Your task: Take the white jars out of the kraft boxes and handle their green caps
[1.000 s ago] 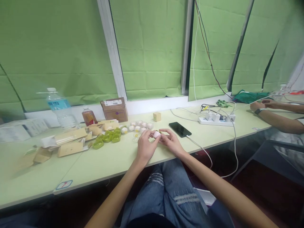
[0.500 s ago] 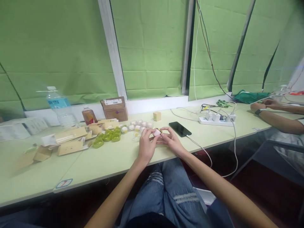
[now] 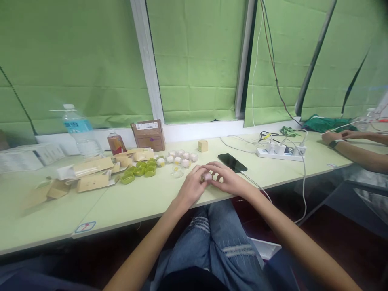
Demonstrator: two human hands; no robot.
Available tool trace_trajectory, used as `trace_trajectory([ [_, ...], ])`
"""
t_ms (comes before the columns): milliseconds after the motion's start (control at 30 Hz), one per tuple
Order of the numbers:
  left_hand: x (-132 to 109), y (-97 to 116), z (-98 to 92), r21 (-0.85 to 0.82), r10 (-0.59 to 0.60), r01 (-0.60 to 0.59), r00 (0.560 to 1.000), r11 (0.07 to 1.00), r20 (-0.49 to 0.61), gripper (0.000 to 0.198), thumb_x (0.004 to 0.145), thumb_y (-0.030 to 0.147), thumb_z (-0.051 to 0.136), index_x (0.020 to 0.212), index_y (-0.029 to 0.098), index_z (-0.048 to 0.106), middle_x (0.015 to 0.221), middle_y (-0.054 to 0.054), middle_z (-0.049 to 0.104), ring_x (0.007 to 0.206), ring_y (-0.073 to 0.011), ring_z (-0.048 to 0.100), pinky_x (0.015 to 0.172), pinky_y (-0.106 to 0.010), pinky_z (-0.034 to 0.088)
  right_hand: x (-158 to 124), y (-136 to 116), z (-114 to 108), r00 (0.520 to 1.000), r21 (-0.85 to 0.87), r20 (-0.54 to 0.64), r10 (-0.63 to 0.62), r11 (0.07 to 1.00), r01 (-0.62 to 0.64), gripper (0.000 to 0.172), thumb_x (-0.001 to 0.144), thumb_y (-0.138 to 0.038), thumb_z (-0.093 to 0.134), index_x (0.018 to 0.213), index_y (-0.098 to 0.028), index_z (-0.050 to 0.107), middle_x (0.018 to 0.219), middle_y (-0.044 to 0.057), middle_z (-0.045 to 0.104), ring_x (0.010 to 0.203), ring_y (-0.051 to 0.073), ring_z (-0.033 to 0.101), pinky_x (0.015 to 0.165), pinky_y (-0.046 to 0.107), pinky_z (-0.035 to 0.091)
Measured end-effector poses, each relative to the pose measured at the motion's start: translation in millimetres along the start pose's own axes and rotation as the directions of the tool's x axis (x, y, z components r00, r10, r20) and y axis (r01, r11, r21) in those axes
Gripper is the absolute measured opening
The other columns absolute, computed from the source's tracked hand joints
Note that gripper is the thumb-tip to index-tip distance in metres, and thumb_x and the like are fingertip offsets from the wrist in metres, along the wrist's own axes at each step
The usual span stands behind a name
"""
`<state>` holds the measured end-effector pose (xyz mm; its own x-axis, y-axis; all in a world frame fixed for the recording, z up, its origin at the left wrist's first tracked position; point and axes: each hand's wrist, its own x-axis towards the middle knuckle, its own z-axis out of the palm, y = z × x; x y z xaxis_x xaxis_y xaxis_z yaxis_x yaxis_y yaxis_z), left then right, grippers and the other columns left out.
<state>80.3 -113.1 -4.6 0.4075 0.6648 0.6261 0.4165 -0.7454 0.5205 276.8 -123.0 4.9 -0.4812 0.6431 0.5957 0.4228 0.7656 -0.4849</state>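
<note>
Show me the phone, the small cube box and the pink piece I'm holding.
Phone (image 3: pixel 233 162), head view: its dark screen.
Small cube box (image 3: pixel 203 146), head view: its near side.
Pink piece (image 3: pixel 207 176), head view: its exposed side.

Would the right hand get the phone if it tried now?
Probably yes: the phone lies just beyond the right hand, nothing on top, though that hand is busy with a pink thing.

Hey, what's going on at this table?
Someone's left hand and right hand hold a small pinkish piece between them, near the front edge of the table. Pale pieces sit clustered beyond, with green cups to their left. A phone lies past the right hand. Another person sits farther right.
</note>
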Motion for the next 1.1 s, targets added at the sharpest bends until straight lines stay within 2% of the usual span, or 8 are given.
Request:
trace_trajectory([
  [100,-0.2,2.8,1.0,-0.057,-0.059,0.058,0.998,0.997,-0.008,0.022,0.082,0.01,0.061,0.101,0.021,0.064,0.105,-0.007,0.066,0.103,-0.0225,0.063,0.08,-0.033,0.056,0.5,6.7,1.1,0.997,0.057,0.076,-0.003,0.998,-0.002,0.057,0.092,-0.028,0.067,0.148,-0.029,0.054,0.118,0.009,0.069,0.101,0.024,0.066,0.084,0.038,0.057],
  [200,0.5,-1.1,0.6,-0.162,-0.139,0.137,0.99,0.977,-0.004,0.03,0.078,0.007,0.062,0.105,0.021,0.06,0.11,-0.008,0.066,0.104,-0.0213,0.064,0.07,-0.027,0.054,1.4,15.3,6.4,0.998,0.043,0.055,-0.002,0.999,0.0,0.054,0.09,-0.03,0.071,0.143,-0.027,0.06,0.109,0.01,0.071,0.092,0.024,0.066,0.083,0.039,0.056],
  [400,1.8,-16.9,-5.8,-0.406,-0.217,0.236,0.972,0.883,0.094,0.064,0.068,0.004,0.072,0.127,0.022,0.056,0.123,-0.013,0.064,0.113,-0.022,0.067,0.078,-0.027,0.057,1.9,18.5,11.8,0.999,-0.003,0.031,-0.029,1.0,0.029,0.034,0.093,-0.037,0.069,0.123,-0.022,0.073,0.099,0.01,0.072,0.08,0.021,0.064,0.077,0.037,0.055],
  [533,2.4,-22.1,-11.8,-0.409,-0.278,0.268,0.96,0.872,0.035,0.041,0.077,0.019,0.073,0.117,0.019,0.065,0.125,-0.014,0.067,0.106,-0.0221,0.07,0.085,-0.035,0.059,1.3,14.5,13.7,1.0,0.026,0.01,0.02,0.999,-0.02,0.034,0.094,-0.038,0.066,0.123,-0.021,0.072,0.103,0.01,0.075,0.076,0.019,0.066,0.075,0.035,0.056],
  [633,2.6,-24.5,-11.5,-0.317,-0.31,0.307,0.95,0.897,0.043,0.023,0.084,0.027,0.068,0.104,0.016,0.073,0.109,-0.012,0.075,0.093,-0.0215,0.071,0.081,-0.035,0.059,0.6,13.1,14.7,0.998,0.065,-0.015,0.066,0.996,-0.065,0.033,0.093,-0.039,0.067,0.12,-0.022,0.074,0.105,0.009,0.076,0.077,0.019,0.067,0.074,0.034,0.057],
  [767,2.5,-25.3,-7.3,-0.375,-0.299,0.323,0.946,0.869,0.123,0.025,0.086,0.034,0.066,0.097,0.014,0.076,0.095,-0.011,0.078,0.079,-0.0205,0.071,0.069,-0.031,0.058,0.8,12.4,16.5,0.994,0.086,-0.034,0.101,0.992,-0.098,0.032,0.092,-0.04,0.068,0.117,-0.021,0.074,0.102,0.008,0.075,0.073,0.018,0.066,0.068,0.032,0.055],
  [933,2.8,-22.3,-7.0,-0.381,-0.284,0.297,0.954,0.875,0.092,0.027,0.084,0.037,0.069,0.098,0.016,0.079,0.098,-0.01,0.08,0.088,-0.0237,0.073,0.078,-0.035,0.059,4.1,9.2,20.2,0.996,-0.016,-0.061,0.069,0.997,-0.07,0.032,0.091,-0.042,0.071,0.113,-0.019,0.073,0.099,0.009,0.073,0.077,0.019,0.064,0.069,0.031,0.051],
  [1100,1.3,-22.4,-5.9,-0.462,-0.307,0.339,0.941,0.82,0.146,0.03,0.084,0.036,0.069,0.103,0.015,0.079,0.101,-0.011,0.08,0.084,-0.0223,0.074,0.076,-0.036,0.062,5.2,11.9,22.0,0.995,0.003,-0.067,0.067,0.998,-0.067,0.031,0.095,-0.045,0.065,0.109,-0.019,0.075,0.094,0.01,0.073,0.08,0.021,0.064,0.07,0.032,0.05],
])
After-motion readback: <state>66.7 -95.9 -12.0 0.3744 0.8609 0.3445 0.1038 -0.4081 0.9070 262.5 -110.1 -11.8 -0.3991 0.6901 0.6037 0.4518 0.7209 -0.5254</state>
